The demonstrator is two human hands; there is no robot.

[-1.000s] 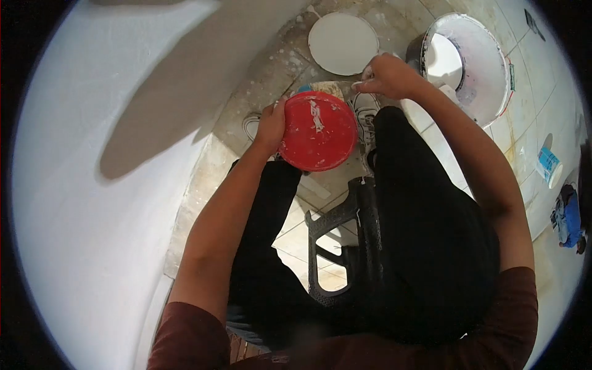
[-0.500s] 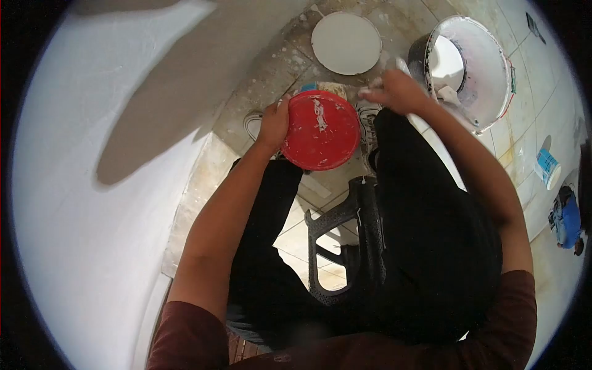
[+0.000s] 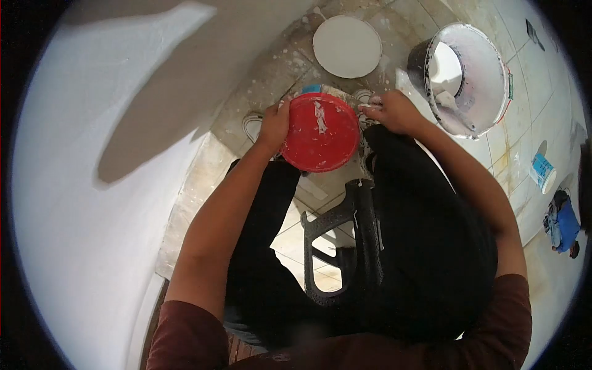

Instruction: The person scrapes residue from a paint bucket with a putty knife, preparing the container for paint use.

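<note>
A round red lid [image 3: 324, 142] with a white smear on top sits between my knees, over a container of which only a blue patch and a pale edge show. My left hand [image 3: 275, 126] grips the lid's left rim, thumb on top and other fingers hidden below. On the opposite side, my right hand [image 3: 394, 113] is closed, its whitened fingertips at the upper right rim. What lies under those fingers is hard to make out.
Beyond the lid, a white disc [image 3: 347, 47] lies on the stained tiles. A large white-coated bucket [image 3: 487, 80] lies tipped at right. Farther right are a blue-and-white tub [image 3: 542, 172] and a person in blue [image 3: 562, 222]. A pale wall [image 3: 68, 203] stands left; a black plastic frame [image 3: 364, 228] is between my legs.
My right hand has come down and in from above the lid to its right rim. My left hand and the red lid have barely moved.
</note>
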